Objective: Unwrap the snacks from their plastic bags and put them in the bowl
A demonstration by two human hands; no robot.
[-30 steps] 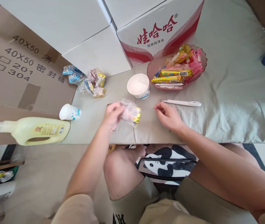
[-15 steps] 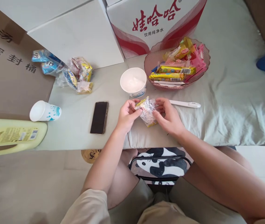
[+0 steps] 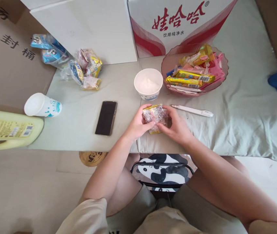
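Between my two hands is a crinkled clear plastic snack packet [image 3: 155, 116] with yellow edges, just above the cloth near the front edge. My left hand [image 3: 140, 122] grips its left side, thumb across the front. On the other side, my right hand [image 3: 176, 126] is closed on the packet's right part, its thumb close to the left one. What lies inside the wrap I cannot make out. Right behind the packet stands a white paper bowl [image 3: 148, 83] with something white in it. A white utility knife [image 3: 194, 110] lies to the right of my right hand.
A pink glass bowl [image 3: 167, 61] of wrapped snacks stands behind on the right, before a white-and-red carton [image 3: 174, 19]. Leftward lie a phone [image 3: 106, 118], a tipped paper cup [image 3: 43, 105], a yellow jug [image 3: 11, 130] and several wrapped packets [image 3: 93, 66].
My hands have come closer together around the packet, with the thumbs now nearly meeting on its front. The packet looks more squared up. The whole view has shifted slightly.
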